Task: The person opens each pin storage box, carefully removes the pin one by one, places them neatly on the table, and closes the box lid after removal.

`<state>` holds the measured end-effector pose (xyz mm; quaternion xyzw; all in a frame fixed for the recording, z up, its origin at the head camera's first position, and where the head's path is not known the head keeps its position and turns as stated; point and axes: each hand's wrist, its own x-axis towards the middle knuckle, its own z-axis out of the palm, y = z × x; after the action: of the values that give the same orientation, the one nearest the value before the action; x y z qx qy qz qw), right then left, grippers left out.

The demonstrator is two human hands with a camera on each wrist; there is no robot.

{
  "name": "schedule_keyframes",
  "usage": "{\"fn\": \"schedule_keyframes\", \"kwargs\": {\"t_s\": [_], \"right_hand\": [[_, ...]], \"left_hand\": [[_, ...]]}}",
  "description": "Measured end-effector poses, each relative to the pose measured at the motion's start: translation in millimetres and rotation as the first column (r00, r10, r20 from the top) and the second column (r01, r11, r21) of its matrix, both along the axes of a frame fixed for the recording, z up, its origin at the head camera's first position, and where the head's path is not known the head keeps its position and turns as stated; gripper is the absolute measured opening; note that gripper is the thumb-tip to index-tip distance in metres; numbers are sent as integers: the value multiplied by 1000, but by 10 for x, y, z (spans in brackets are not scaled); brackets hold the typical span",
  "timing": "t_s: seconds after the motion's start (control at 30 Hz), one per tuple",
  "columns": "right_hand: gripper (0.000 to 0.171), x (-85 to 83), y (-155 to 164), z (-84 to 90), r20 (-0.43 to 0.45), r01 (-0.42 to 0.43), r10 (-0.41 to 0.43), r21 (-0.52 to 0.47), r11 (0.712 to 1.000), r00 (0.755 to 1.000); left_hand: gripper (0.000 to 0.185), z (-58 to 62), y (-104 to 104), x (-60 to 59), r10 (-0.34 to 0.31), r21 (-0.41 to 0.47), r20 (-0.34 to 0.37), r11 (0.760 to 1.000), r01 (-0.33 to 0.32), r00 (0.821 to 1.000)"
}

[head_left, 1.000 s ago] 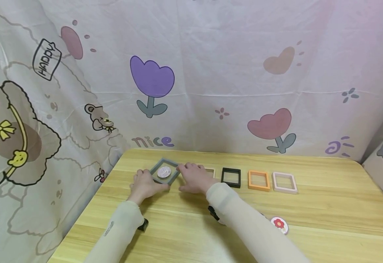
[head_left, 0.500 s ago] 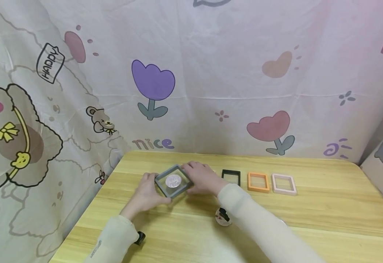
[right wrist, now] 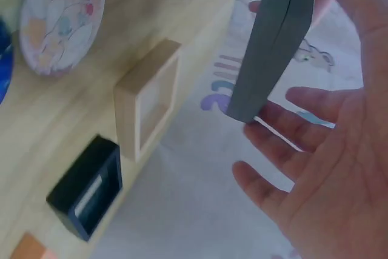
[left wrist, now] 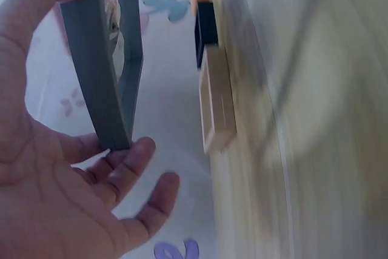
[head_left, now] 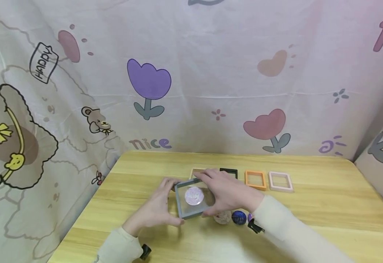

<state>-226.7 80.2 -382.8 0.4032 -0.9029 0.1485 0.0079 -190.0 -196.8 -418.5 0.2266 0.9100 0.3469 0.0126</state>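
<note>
The grey display frame point(head_left: 193, 199), with a round pinkish badge point(head_left: 194, 195) showing in its clear window, is lifted off the wooden table point(head_left: 326, 215) between both hands, near the table's middle and nearer than the row of beige frame point(head_left: 198, 171), black frame point(head_left: 229, 171), orange frame point(head_left: 252, 179) and pink frame point(head_left: 280, 181). The left hand point(head_left: 156, 210) holds its left and near edge, thumb on one end and fingertips under the corner, while the right hand point(head_left: 227, 193) holds the right and far side with fingers spread. The frame sits about equally close to both palms, tilted with its window facing up, and two loose badges point(head_left: 230, 217) lie on the table just under the right wrist.
</note>
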Motion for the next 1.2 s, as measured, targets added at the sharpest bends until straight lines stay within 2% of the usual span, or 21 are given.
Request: {"fn": "schedule_keyframes", "kwargs": {"t_s": [0.17, 0.33, 0.5, 0.7, 0.87, 1.0, 1.2], "right_hand": [[119, 173, 226, 23, -71, -18, 15, -37, 999, 997], [112, 334, 408, 24, -154, -34, 21, -81, 996, 988], [109, 450, 550, 70, -118, 27, -44, -137, 990, 992], [109, 546, 693, 91, -64, 117, -132, -198, 973, 989], [111, 595, 750, 94, -83, 128, -149, -223, 966, 985], [112, 621, 759, 118, -143, 110, -141, -206, 972, 980], [107, 635, 731, 195, -262, 77, -119, -167, 983, 958]], "left_hand": [[119, 59, 178, 86, -103, 57, -13, 993, 104, 995], [121, 47, 336, 142, -183, 128, -40, 974, 187, 982], [122, -5, 470, 174, -224, 224, -71, 946, 234, 972], [123, -72, 604, 195, -217, 364, -47, 905, 219, 975], [117, -105, 682, 199, -235, 468, -28, 856, 221, 972], [116, -114, 702, 214, -244, 547, 39, 817, 184, 969], [115, -155, 710, 209, -247, 595, 62, 787, 163, 967]]}}
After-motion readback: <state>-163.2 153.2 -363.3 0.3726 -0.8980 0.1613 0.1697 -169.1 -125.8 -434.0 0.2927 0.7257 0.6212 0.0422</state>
